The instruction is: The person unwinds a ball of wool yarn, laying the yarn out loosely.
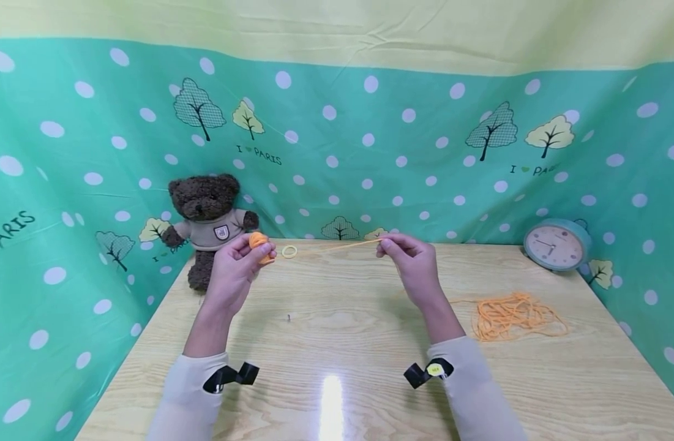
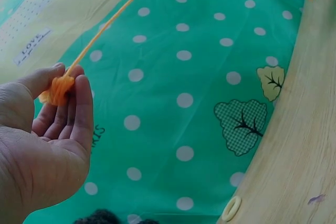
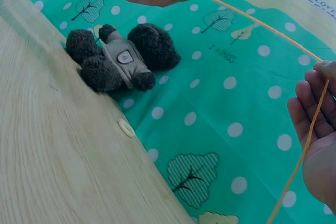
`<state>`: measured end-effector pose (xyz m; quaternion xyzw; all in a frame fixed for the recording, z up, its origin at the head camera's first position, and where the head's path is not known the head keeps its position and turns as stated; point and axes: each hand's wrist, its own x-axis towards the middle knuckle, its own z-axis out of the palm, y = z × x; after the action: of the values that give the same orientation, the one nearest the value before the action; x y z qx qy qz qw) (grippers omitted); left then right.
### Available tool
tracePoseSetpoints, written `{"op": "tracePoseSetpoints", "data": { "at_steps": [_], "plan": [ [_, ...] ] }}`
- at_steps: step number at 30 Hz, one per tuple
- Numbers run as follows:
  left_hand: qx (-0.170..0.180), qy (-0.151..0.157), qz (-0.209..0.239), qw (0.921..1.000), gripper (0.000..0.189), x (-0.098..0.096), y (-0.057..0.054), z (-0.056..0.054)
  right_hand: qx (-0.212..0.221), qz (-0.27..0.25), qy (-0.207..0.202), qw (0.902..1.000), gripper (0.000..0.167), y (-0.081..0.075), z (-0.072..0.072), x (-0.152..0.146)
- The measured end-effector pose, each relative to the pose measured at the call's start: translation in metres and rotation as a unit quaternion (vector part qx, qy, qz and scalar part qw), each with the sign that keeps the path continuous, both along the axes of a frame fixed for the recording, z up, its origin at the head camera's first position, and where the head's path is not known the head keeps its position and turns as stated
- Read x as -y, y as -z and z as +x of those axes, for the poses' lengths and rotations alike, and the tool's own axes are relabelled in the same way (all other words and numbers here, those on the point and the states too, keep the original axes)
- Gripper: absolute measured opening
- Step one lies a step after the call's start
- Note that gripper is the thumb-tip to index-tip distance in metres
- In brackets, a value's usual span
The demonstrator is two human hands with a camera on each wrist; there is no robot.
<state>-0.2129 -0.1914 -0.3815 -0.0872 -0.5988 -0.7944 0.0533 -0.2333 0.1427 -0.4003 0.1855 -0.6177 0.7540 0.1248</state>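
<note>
Forearms (image 1: 190, 392) outstretched, left hand (image 1: 236, 269) pinching bundle (image 1: 256, 241), right hand (image 1: 415, 266) pinching yarn (image 1: 359, 244)

Wood-grain tabletop (image 1: 337, 343): teddy bear (image 1: 207, 226), far left corner; pale ring (image 3: 126, 128), near the far edge; alarm clock (image 1: 554, 246), far right corner; loose orange yarn (image 1: 510, 315), toward the right edge.
</note>
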Motion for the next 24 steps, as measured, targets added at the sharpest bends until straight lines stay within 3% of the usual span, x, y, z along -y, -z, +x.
{"op": "tracePoseSetpoints", "data": {
  "at_steps": [3,9,14,24],
  "plan": [
    [0.001,-0.004,-0.003,1.0,0.03,0.0,0.0,0.0,0.005,0.003,0.014,0.9999,0.031,0.0,0.002,-0.01],
    [-0.007,0.001,0.002,1.0,0.012,0.0,0.002,-0.001,0.008,0.028,0.042,0.9987,0.031,0.0,0.005,-0.026],
    [-0.021,0.026,0.009,0.9994,0.013,0.0,0.006,-0.001,0.013,0.033,0.054,0.9979,0.033,0.005,0.006,-0.037],
    [-0.024,0.064,-0.021,0.9974,0.017,-0.009,0.009,-0.004,0.018,0.055,0.054,0.9969,0.029,0.013,0.006,-0.05]
  ]
}}
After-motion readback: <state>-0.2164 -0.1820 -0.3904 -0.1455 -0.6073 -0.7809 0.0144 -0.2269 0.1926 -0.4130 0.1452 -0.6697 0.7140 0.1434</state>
